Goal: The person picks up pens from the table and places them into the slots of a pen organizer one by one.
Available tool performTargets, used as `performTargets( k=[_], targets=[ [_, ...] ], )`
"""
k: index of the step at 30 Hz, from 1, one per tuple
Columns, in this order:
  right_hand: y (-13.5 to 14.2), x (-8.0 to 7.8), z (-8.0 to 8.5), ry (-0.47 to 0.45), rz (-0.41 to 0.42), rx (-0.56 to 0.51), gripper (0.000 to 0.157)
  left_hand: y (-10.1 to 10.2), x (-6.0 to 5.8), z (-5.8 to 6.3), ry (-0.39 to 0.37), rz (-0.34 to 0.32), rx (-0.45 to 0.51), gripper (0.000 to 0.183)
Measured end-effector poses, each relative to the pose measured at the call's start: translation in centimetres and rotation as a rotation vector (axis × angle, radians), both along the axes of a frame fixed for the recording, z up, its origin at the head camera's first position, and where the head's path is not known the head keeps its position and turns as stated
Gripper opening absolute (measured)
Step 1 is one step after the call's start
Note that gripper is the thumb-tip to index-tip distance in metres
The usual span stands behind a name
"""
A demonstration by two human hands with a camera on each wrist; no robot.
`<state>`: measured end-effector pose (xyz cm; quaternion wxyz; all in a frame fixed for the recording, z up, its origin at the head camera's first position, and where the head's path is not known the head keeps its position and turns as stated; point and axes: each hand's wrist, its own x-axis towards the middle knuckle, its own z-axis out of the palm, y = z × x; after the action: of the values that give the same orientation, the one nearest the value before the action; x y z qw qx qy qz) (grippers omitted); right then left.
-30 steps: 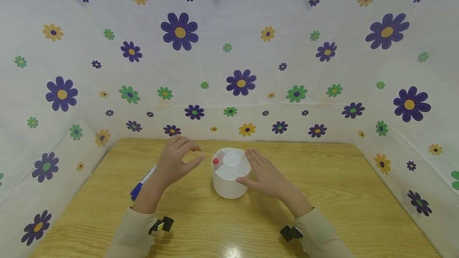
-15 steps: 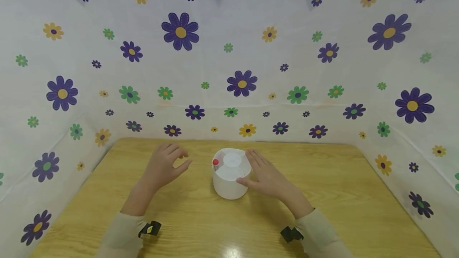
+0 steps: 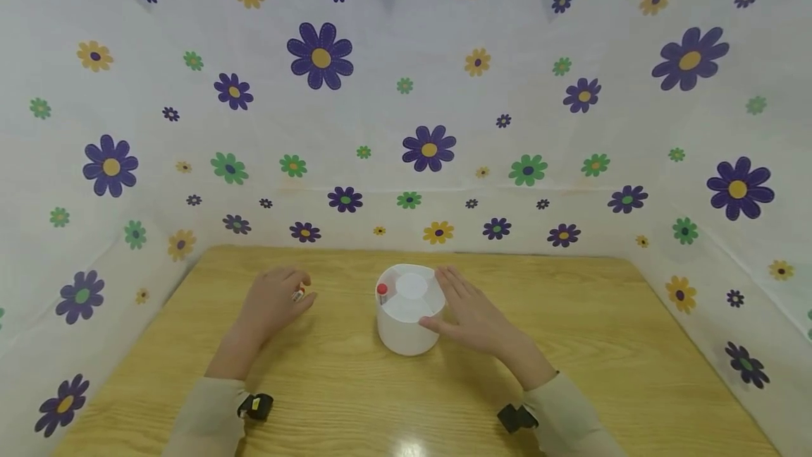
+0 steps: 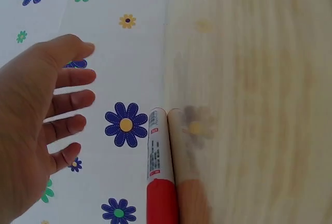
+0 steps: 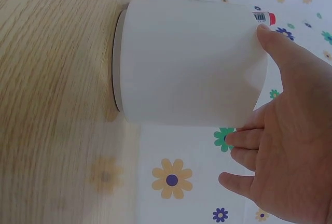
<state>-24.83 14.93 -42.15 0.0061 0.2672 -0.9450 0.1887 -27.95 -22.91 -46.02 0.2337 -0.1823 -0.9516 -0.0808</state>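
Observation:
A white round divided organizer point(image 3: 409, 326) stands upright on the table, with a red-capped marker point(image 3: 382, 293) poking up from its left compartment. My right hand point(image 3: 472, 312) rests against the organizer's right side, fingers straight, thumb at its rim. My left hand point(image 3: 269, 302) hovers low over the table on the left, its fingers spread and loosely bent around nothing. Another red-capped marker point(image 4: 162, 167), with a white barrel, lies on the table close to that hand. Only a bit of this marker point(image 3: 298, 295) shows between the fingers in the head view.
The wooden table point(image 3: 406, 400) has its back edge against a white cloth point(image 3: 380, 118) printed with flowers, which also hangs along both sides. A shiny reflection of the loose marker shows on the tabletop in the left wrist view.
My left hand has moved left and down, away from the organizer toward the loose red-capped marker. The blue-capped markers seen earlier are now hidden by the left arm. My right hand stays put.

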Motion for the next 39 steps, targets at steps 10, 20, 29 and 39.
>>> performTargets(
  k=[10, 20, 29, 39],
  targets=[
    [-0.1, -0.1, -0.1, 0.011, 0.002, 0.006, 0.095, -1.0, 0.0, -0.4, -0.287, 0.187, -0.026, 0.039],
    [0.0, -0.2, -0.3, 0.002, -0.001, 0.008, 0.096, -1.1, 0.3, -0.5, -0.451, 0.219, -0.075, 0.058],
    [0.0, -0.3, -0.3, -0.01, -0.002, 0.012, 0.097, -0.6, 0.2, -0.7, -0.448, 0.181, -0.065, 0.027],
    [0.0, -0.4, -0.1, -0.002, 0.004, 0.017, 0.096, 0.2, 0.3, -0.6, -0.46, 0.146, -0.113, 0.018]
  ],
)
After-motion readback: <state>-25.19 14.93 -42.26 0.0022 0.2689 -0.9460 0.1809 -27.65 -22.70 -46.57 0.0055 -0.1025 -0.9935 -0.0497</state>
